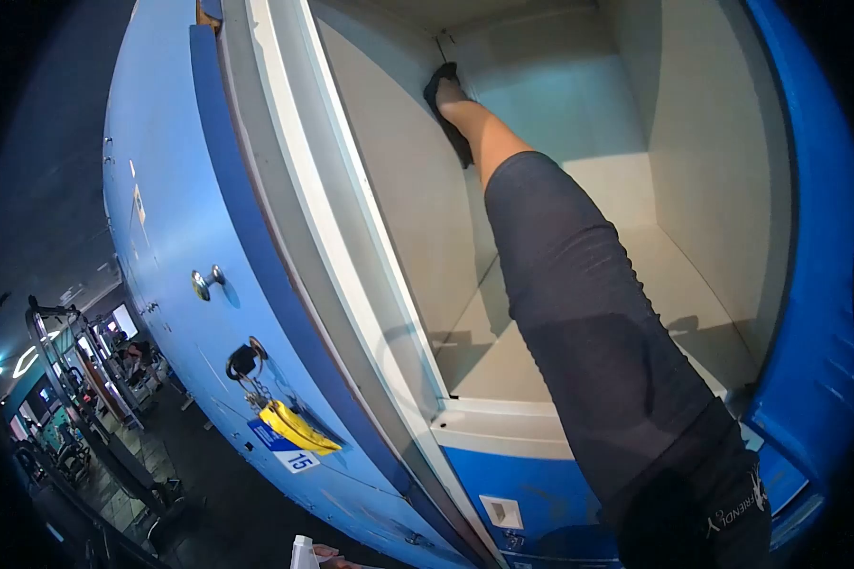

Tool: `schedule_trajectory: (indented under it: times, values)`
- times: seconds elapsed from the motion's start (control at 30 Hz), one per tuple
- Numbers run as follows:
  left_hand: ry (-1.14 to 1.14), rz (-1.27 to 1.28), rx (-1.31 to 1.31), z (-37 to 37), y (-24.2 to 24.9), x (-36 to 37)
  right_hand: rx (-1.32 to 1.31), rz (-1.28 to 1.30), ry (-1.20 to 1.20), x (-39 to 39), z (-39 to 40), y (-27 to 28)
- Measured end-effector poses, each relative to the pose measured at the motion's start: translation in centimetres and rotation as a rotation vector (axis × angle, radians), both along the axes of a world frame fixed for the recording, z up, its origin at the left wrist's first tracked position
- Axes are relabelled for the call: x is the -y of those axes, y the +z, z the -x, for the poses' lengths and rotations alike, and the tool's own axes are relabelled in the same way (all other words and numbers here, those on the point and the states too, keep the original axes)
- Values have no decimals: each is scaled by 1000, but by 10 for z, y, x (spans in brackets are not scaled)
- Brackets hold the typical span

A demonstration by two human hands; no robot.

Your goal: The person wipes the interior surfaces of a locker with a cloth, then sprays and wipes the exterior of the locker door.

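My right arm, in a dark sleeve, reaches deep into an open locker (550,417). At its far end my right hand (453,92) presses a black cloth (457,142) against the inner wall near the back corner. The cloth covers most of the fingers. Only part of my left hand (332,559) shows at the bottom edge. Beside it stands the top of a white plastic object (304,552), which the hand seems to hold; the rest is cut off by the frame.
A blue locker door (176,190) stands to the left, with a metal knob (207,282), a lock with keys (247,362), a yellow tag (294,427) and a label reading 15. A blue locker front (550,493) lies below the opening. Gym machines (85,408) stand farther left.
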State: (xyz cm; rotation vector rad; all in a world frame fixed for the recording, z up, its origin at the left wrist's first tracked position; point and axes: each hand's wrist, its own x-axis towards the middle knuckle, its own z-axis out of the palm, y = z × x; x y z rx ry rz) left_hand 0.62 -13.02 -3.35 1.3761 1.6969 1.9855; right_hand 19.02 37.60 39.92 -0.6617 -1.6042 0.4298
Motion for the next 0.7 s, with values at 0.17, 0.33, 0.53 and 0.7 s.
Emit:
schedule_trajectory:
  times: [0.17,0.33,0.53,0.7]
  values:
    - [-5,11,-55,5,-28,0,10,129,44,33,9,-41]
    - [-186,70,-72,22,-67,8,-67,406,103,29,19,-69]
    - [-144,76,-59,-6,-46,23,-143,204,134,84,24,-28]
    - [-128,114,-91,-20,-40,34,13,-243,80,186,29,7]
